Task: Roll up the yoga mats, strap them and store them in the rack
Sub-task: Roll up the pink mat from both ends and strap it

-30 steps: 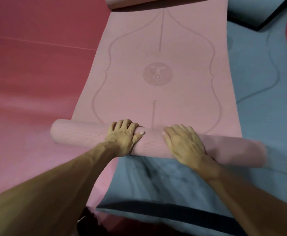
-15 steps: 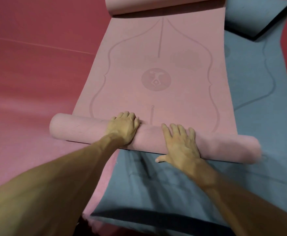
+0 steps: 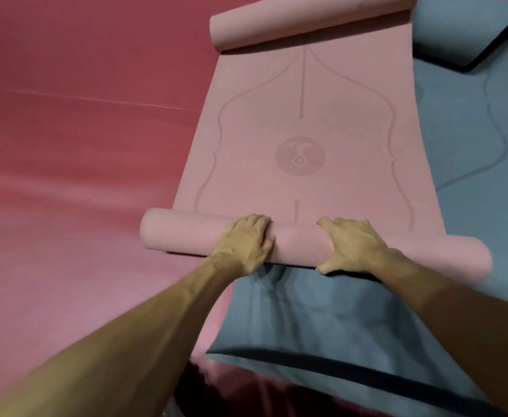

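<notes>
Red padded floor [image 3: 81,176] fills the left side, matte with a soft pale sheen across the middle. A thin straight seam [image 3: 96,99] crosses it. Dim, warm lighting. Dark patch [image 3: 234,389] at the bottom edge, possibly shadow.

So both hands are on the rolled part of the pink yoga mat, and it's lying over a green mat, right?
Not green. The head view shows the pink yoga mat lying over a blue-grey mat. The left hand and right hand are both on its rolled part.
</notes>
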Tool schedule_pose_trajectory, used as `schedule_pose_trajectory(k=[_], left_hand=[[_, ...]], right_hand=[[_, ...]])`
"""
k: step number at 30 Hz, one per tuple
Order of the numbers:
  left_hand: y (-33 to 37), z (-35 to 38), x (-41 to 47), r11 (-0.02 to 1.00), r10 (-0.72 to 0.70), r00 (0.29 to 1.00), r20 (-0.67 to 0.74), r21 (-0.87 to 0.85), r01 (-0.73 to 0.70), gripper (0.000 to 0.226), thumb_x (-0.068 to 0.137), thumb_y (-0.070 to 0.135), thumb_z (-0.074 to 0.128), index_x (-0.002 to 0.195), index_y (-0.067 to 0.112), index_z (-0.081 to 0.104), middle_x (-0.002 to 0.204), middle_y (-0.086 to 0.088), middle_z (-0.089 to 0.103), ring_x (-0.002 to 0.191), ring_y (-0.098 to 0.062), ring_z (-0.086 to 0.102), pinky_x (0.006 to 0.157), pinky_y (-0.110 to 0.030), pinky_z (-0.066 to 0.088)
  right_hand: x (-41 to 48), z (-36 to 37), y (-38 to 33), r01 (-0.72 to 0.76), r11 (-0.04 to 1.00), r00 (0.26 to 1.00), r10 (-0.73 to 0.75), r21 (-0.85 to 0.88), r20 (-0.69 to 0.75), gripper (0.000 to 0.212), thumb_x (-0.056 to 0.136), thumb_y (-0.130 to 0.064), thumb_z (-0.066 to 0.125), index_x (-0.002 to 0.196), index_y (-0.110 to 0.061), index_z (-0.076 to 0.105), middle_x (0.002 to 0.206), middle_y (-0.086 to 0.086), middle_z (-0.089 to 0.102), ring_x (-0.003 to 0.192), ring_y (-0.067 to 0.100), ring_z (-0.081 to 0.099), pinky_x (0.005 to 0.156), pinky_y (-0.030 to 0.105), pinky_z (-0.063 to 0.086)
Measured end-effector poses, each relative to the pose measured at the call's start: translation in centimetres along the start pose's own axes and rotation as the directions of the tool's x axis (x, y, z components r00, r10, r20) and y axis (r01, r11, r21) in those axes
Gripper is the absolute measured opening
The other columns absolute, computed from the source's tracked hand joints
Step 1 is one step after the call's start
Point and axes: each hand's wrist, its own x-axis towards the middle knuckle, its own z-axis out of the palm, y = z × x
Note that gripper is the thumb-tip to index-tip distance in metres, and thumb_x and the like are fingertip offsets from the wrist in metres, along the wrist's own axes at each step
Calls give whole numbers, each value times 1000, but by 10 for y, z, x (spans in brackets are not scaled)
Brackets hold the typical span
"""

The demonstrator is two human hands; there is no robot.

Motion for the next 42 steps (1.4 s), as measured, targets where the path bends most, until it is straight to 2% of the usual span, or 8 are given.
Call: schedule_pose_trajectory(k=[5,11,15,20,25,30,35,42], left_hand=[[23,15,-36,998,-24,993,112,-59,31,56,100,45,32,148,16,26,152,-1,28,142,-16,20,118,-36,6],[48,34,-72,999,-31,988,150,-23,35,62,99,49,30,148,13,22,151,-2,28,141,-18,20,118,-40,3],[50,45,-86,1000,-1,987,159,-4,2,61,98,52,28,146,15,25,147,-1,32,139,-18,23,118,-41,5],[47,52,-80,999,-11,985,174,32,5,85,83,75,14,145,17,27,146,-1,33,137,-20,25,117,-40,7],[45,58,-73,998,-19,995,101,69,12,100,66,74,-7,141,19,32,141,0,39,133,-21,31,114,-39,12],[43,49,-62,998,-39,981,192,50,30,69,92,67,24,140,18,34,140,-4,40,132,-25,33,112,-39,17],[42,42,-44,997,-46,965,259,66,30,61,95,61,28,137,18,38,137,-7,43,129,-27,37,108,-42,22],[34,36,-20,998,-61,960,275,51,49,65,91,68,24,125,19,52,129,-5,55,122,-26,46,101,-41,30]], right_hand=[[-39,8,1,2,998,992,-10,64,124,93,56,-60,72,134,-25,36,117,4,60,110,27,57,90,39,44],[-72,22,2,-18,990,973,-14,138,229,96,56,-57,77,137,-24,38,114,1,60,98,21,55,76,29,37],[-85,34,0,-23,985,959,-27,174,281,102,56,-59,79,142,-24,35,127,4,58,111,24,55,78,26,35],[-85,38,0,-35,981,967,-15,189,256,107,53,-65,79,142,-25,34,131,1,56,116,23,53,87,32,40],[-94,46,0,1,986,993,-20,168,115,106,57,-72,74,145,-27,33,140,-2,45,129,19,40,104,35,31],[-108,64,2,60,998,991,-57,15,-121,97,70,-82,47,147,-25,31,141,-3,42,130,19,38,107,38,23],[-113,84,-2,33,998,919,-9,53,-395,80,75,-73,38,129,-18,55,120,5,56,111,26,49,96,54,38],[-106,87,-13,-84,996,922,89,28,-378,83,84,-73,25,134,-13,52,127,7,56,115,29,51,102,51,17]])
